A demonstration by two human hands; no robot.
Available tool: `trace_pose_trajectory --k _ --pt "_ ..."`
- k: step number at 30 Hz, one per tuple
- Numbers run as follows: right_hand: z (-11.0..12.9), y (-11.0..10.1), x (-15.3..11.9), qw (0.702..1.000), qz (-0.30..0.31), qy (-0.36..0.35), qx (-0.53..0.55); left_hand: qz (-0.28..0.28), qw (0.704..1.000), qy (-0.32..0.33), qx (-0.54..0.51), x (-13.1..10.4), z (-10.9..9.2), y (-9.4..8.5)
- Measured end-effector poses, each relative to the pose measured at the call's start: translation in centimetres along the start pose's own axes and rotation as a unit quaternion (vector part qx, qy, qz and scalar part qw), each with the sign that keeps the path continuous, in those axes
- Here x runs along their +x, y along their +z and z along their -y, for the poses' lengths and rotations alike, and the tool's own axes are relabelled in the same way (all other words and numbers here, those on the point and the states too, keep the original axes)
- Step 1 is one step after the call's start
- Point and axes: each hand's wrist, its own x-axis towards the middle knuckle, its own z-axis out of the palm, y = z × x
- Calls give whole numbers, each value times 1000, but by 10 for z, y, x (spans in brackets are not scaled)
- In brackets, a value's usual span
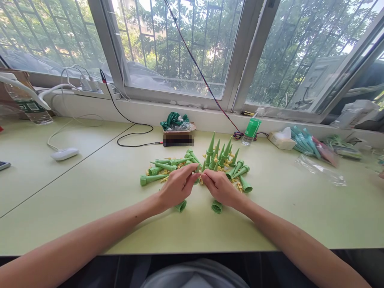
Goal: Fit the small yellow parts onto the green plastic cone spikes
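My left hand [176, 185] is closed around a green plastic watering spike [197, 169], most of which its fingers cover. Close beside it, my right hand [221, 186] pinches at the same spot; any small part between its fingertips is too covered to name. Behind the hands, several green spikes [211, 148] stand upright with yellow valve pieces among them. More green spikes [150, 179] lie on their sides at the left, mixed with small yellow pieces. At the right, others lie tilted, one spike [246, 184] with its open end toward me. Two green open ends [217, 207] show below my hands.
A small box [179, 138] with green plastic stands behind the pile. Farther right are a water bottle [252, 127], a tissue box [282, 139] and a clear plastic bag [321, 170]. A white mouse-like device [65, 154] and a black cable [138, 145] lie left on the pale table [99, 208].
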Motion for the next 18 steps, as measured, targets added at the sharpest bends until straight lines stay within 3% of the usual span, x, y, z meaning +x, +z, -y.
trace_pose_trajectory --k 4,9,12,18 --pt "1 -1 -1 1000 -12 -1 -13 -3 987 -140 -80 5 -2 2" --pt "3 -3 -1 999 -5 -15 -31 -4 921 -295 -254 10 -2 2" --pt "0 -4 -1 998 5 -35 -42 10 896 -325 -304 10 -3 2" --pt "-6 -4 -1 996 2 -71 -45 21 898 -307 -315 10 -6 1"
